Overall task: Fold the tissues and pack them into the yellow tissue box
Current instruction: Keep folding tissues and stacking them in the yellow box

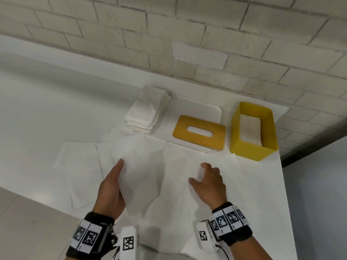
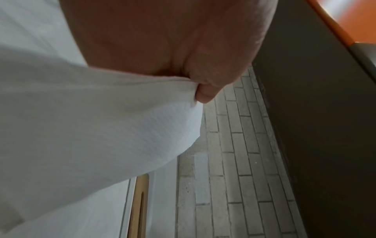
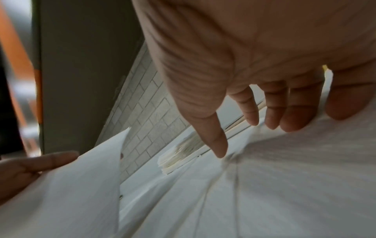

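Observation:
A white tissue (image 1: pixel 150 175) lies spread on the table in front of me. My left hand (image 1: pixel 120 166) pinches its left edge and holds that side lifted; the thumb (image 2: pixel 204 95) clamps the tissue (image 2: pixel 101 128). My right hand (image 1: pixel 204 175) rests on the tissue's right part, its straight fingertips (image 3: pixel 272 122) touching the sheet (image 3: pixel 264 185). The open yellow tissue box (image 1: pixel 251 149) stands at the right with a folded tissue (image 1: pixel 249 128) inside. Its yellow slotted lid (image 1: pixel 199 141) lies to the box's left.
A stack of folded tissues (image 1: pixel 146 111) sits behind, by the brick wall (image 1: pixel 187 44). Under the lid lies a white tray (image 1: pixel 197 109). More unfolded tissues (image 1: pixel 75 158) cover the table to the left. The table's right edge (image 1: pixel 287 203) is close to my right hand.

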### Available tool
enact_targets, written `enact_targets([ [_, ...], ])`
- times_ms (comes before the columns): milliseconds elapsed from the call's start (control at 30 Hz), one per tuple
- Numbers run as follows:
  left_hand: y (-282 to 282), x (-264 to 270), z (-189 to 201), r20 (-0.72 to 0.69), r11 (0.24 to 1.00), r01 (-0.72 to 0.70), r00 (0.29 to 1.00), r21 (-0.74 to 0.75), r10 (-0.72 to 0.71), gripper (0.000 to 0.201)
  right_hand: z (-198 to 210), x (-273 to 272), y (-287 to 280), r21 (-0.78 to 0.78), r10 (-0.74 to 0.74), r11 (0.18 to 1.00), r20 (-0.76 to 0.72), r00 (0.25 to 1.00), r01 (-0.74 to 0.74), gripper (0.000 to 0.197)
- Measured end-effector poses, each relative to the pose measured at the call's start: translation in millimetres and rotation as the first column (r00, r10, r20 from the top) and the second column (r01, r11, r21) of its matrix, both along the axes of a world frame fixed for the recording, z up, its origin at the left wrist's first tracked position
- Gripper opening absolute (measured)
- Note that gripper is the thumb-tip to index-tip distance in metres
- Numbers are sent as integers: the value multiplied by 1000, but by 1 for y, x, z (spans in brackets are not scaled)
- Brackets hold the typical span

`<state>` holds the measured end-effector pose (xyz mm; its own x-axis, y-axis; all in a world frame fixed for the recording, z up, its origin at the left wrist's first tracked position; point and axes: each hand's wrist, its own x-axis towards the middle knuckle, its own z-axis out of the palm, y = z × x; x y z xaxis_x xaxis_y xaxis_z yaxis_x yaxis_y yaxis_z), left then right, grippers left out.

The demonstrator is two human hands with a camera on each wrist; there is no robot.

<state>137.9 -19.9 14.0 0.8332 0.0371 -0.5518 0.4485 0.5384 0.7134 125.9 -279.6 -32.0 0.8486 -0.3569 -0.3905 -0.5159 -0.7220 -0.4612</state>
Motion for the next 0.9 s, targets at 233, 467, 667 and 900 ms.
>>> enact_targets([
  [233, 16, -20, 5, 6, 999, -3, 1000, 43, 3, 39, -2, 23, 11, -46, -38, 998, -35, 999, 36, 66],
  [467, 14, -30, 9, 24, 998, 22, 999, 52, -23, 35, -2, 31, 11, 135, -59, 990, 142, 988, 40, 15],
  [667, 15, -33, 9, 23, 997, 37, 999, 72, -38, 31, 27, 11, 10, 606, -335, 794, 366, 868, 50, 20],
  [900, 1, -26, 14, 49, 994, 60, 997, 88, -65, 36, 115, -16, 3, 754, -503, 626, 586, 636, -200, 32],
])
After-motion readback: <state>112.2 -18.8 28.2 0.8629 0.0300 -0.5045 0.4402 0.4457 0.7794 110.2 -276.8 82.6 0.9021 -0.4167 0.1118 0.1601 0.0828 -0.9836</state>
